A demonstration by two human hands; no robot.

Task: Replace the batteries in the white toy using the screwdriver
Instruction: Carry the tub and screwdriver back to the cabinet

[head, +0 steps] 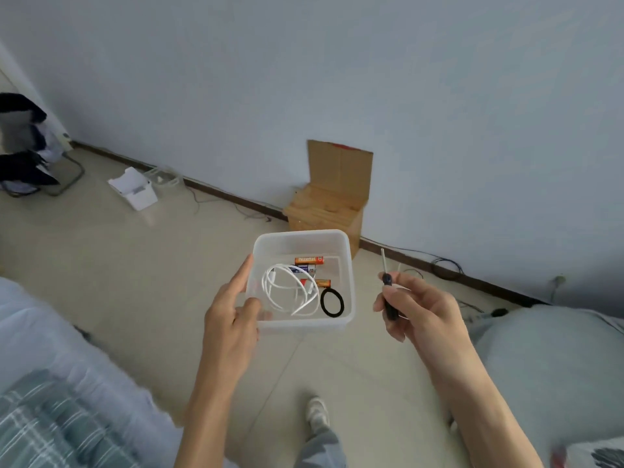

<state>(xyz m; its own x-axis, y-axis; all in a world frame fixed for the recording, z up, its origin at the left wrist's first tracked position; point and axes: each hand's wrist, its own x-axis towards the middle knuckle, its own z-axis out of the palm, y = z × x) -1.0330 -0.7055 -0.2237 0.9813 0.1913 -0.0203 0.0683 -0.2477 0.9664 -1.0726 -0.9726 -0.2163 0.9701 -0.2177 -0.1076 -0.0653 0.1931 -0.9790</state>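
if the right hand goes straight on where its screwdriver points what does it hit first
Nothing close: the right hand aims the screwdriver up past the container rim; probably the wall by the cardboard box, depth unclear.

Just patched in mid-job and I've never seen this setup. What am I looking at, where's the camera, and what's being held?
There is no machine here: these are a person's two bare hands, filmed by one wide camera worn on their head. The left hand holds a clear plastic tub by its near corner, thumb over the rim, above a pale tiled floor. Inside lie orange batteries, a coiled white cable and a black ring. The right hand has its grip on a small black-handled screwdriver, tip up.
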